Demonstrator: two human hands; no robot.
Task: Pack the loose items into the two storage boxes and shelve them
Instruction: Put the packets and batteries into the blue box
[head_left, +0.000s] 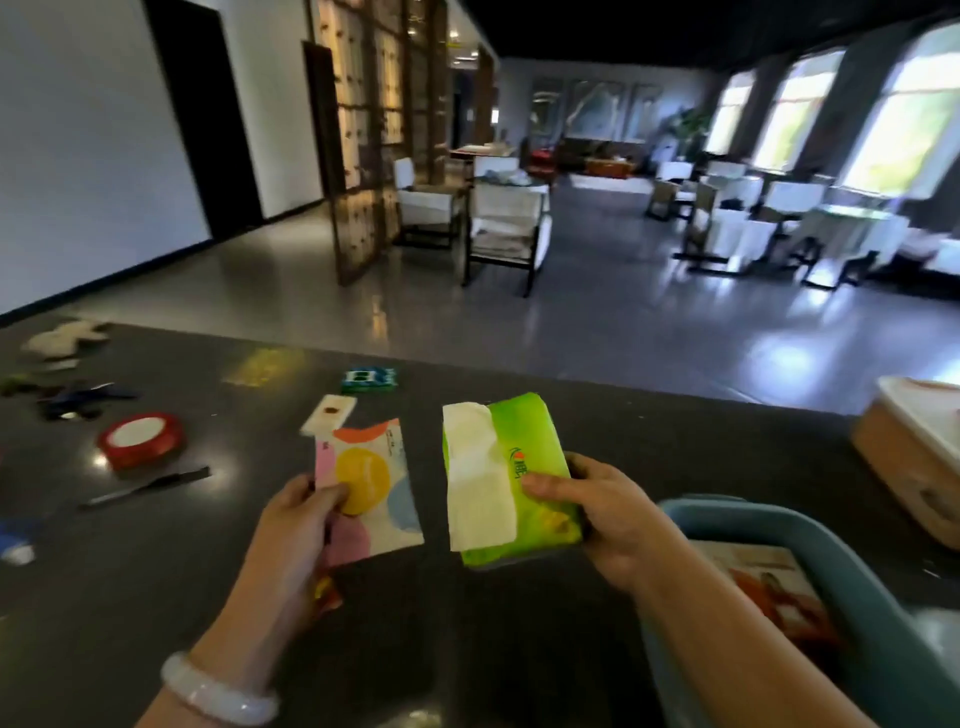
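My left hand (291, 525) grips a flat packet with coloured circles (382, 488) by its lower left edge, thumb on the yellow circle. My right hand (608, 514) holds a green tissue pack (530, 452) with a white tissue (475, 478) hanging out of its top. Both are held above the dark table (467, 649). A blue storage box (852, 587) stands at the lower right with a printed booklet (769, 582) inside. A tan box with a white lid (914, 457) sits at the right edge.
Loose on the table: a red tape roll (141, 439), a black pen (145, 488), a small white card (329, 413), a teal packet (370, 379), dark blue fabric pieces (78, 400), a pale plush item (65, 338). Chairs and tables stand beyond.
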